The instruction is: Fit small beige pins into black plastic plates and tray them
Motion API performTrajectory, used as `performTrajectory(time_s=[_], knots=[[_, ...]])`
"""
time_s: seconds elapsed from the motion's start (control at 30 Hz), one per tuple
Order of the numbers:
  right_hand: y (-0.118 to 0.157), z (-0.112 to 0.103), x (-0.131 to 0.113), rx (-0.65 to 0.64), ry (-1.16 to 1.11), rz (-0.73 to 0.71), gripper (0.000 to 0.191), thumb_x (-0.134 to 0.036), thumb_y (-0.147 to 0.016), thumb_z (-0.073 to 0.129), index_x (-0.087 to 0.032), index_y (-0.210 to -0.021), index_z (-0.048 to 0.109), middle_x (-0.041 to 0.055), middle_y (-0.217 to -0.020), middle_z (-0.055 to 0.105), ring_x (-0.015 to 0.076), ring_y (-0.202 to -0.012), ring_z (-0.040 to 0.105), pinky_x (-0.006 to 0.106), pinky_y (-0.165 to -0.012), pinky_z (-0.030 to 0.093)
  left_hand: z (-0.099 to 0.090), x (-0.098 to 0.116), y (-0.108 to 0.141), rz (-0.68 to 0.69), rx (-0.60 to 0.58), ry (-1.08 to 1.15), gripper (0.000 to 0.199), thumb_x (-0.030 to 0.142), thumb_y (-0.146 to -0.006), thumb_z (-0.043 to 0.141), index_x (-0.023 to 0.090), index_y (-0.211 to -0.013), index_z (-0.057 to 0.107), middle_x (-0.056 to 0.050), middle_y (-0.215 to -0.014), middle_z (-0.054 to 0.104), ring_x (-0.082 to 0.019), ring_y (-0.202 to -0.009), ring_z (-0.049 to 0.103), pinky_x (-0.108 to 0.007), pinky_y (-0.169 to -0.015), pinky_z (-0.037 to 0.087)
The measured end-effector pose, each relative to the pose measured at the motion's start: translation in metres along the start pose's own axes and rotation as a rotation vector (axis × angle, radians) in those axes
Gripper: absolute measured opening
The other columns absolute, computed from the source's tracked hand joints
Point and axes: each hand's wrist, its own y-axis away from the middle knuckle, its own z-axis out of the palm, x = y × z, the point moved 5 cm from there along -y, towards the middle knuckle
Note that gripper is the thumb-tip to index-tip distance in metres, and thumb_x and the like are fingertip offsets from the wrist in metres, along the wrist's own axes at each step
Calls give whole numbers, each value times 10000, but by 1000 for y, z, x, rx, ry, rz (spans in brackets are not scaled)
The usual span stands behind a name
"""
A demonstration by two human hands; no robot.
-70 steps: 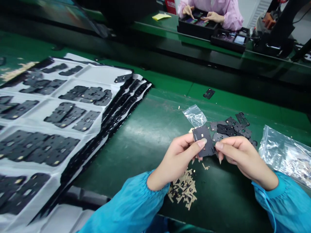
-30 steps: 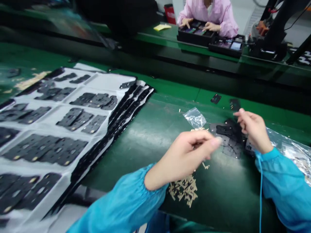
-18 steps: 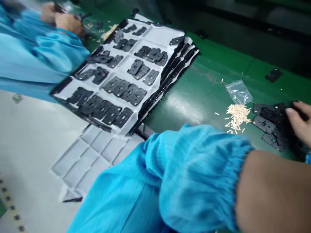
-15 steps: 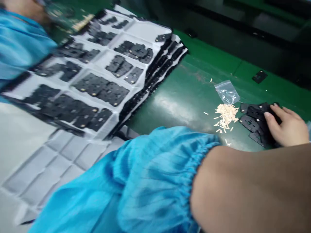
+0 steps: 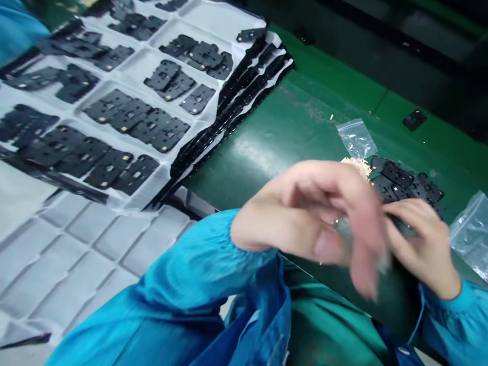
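My left hand (image 5: 316,223) is a motion blur above the green bench, and a small grey-dark piece (image 5: 343,227) shows at its fingertips. My right hand (image 5: 421,241) curls around a dark flat plate (image 5: 402,227) close to the left hand. Just beyond the fingers lies a pile of black perforated plates (image 5: 400,180). A heap of pale strips (image 5: 356,165) is mostly hidden behind my left hand.
At left, a white divided sheet (image 5: 213,30) holds rows of black plates, with more sheets stacked under it. A grey moulded sheet (image 5: 95,254) lies at lower left. Clear plastic bags (image 5: 356,138) sit near the pile, and one black plate (image 5: 414,119) lies alone farther back.
The view has swung sideways and tilted since the earliest frames. My left hand has come back into view, and both hands have closed together in front of the plate pile.
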Motion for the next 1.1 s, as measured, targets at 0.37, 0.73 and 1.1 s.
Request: performTrajectory(time_s=[0.37, 0.73, 1.1], knots=[[10, 49, -43, -299, -149, -117, 127, -244, -1001, 607, -202, -1060, 712, 83, -974, 721, 271, -915, 567, 428, -797, 439, -4, -66, 41, 49, -119, -942, 149, 372, -965, 702, 254, -1002, 785, -54, -1025, 715, -253, -1057, 573, -386, -892, 398], [11, 48, -37, -399, -229, -26, 107, -154, -953, 590, -198, -874, 647, 39, -838, 635, 239, -863, 520, 392, -783, 403, 3, -73, 44, 22, -164, -935, 114, 343, -961, 714, 258, -909, 769, -35, -980, 704, -251, -1069, 549, -375, -889, 348], [1, 24, -37, -188, -509, 70, 72, -181, -936, 644, -231, -886, 658, 14, -789, 639, 192, -764, 576, 355, -704, 468, 4, -60, 26, -92, -54, -507, 131, 226, -972, 653, 222, -893, 758, -21, -879, 733, -193, -898, 627, -368, -871, 427]])
